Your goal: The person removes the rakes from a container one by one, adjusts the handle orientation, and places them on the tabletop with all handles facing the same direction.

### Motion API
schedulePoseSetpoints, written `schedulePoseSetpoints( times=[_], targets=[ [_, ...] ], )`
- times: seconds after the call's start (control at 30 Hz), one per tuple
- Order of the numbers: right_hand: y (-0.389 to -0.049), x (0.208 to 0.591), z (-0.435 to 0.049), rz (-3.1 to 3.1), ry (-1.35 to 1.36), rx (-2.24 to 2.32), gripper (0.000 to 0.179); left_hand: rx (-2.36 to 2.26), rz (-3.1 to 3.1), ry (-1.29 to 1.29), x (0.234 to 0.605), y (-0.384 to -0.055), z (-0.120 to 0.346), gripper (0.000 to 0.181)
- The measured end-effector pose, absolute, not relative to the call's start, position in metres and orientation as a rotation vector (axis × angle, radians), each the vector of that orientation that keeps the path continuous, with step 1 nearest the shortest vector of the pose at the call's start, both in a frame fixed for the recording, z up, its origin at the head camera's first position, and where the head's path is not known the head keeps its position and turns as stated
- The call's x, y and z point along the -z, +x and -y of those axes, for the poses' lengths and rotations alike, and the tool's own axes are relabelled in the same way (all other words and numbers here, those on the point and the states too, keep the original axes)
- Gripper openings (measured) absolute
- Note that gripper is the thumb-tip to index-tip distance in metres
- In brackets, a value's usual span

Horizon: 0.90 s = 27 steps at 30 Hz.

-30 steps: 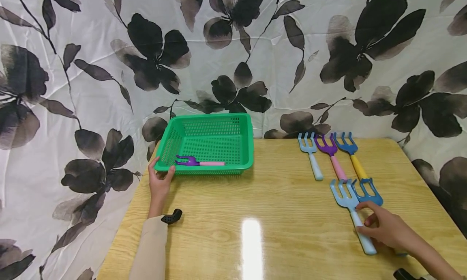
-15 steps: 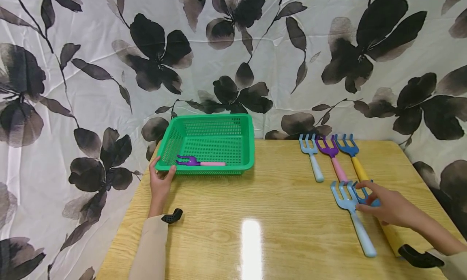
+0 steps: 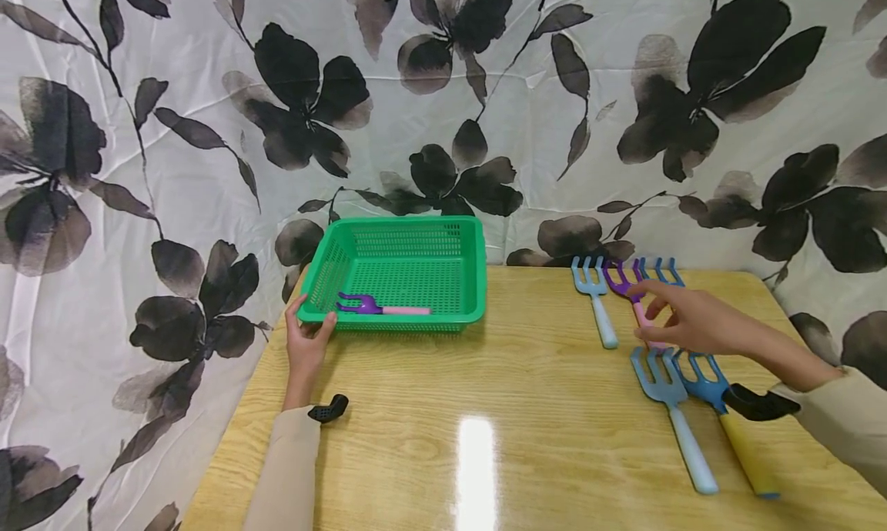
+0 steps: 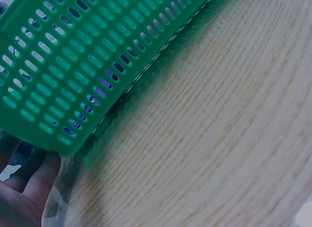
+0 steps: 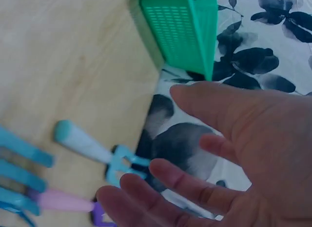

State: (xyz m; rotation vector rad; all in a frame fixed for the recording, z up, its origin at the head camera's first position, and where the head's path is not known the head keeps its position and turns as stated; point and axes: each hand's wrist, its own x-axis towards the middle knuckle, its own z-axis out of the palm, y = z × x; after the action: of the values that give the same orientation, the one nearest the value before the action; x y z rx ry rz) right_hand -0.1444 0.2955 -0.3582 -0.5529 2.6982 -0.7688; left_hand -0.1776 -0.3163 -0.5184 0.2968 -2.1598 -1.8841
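Note:
My left hand (image 3: 305, 355) grips the near left corner of a green plastic basket (image 3: 409, 273), thumb on the front and fingers at the side. Inside lies a purple garden fork with a pink handle (image 3: 405, 311). In the right wrist view my right hand (image 5: 234, 154) is open and holds nothing. In the head view it hovers over another purple fork with a pink handle (image 3: 640, 312), partly covering it. It also hides the handle of a dark blue fork (image 3: 664, 271). I cannot tell whether the fingers touch either one.
A light blue fork (image 3: 594, 292) lies left of the purple one. Nearer are another light blue fork (image 3: 668, 392) and a blue fork with a yellow handle (image 3: 748, 454). All lie on the wooden table (image 3: 554, 423), before a floral cloth (image 3: 540, 146).
My right hand has moved away from the near light blue fork, up and left to the far row. The near yellow-handled fork is now uncovered. My left hand stays on the basket.

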Motion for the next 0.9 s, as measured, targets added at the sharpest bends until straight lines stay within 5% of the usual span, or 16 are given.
schedulePoseSetpoints(
  times=[0.57,0.9],
  targets=[
    [-0.233,0.307,-0.206,-2.632,-0.959,0.762,0.061,1.867,2.205,0.257,0.486,-0.163,0.305,0.076],
    [-0.277,0.302,-0.144,-2.486,-1.036,0.748,0.063,1.853,2.183,0.284,0.520,-0.177,0.318,0.076]
  ],
)
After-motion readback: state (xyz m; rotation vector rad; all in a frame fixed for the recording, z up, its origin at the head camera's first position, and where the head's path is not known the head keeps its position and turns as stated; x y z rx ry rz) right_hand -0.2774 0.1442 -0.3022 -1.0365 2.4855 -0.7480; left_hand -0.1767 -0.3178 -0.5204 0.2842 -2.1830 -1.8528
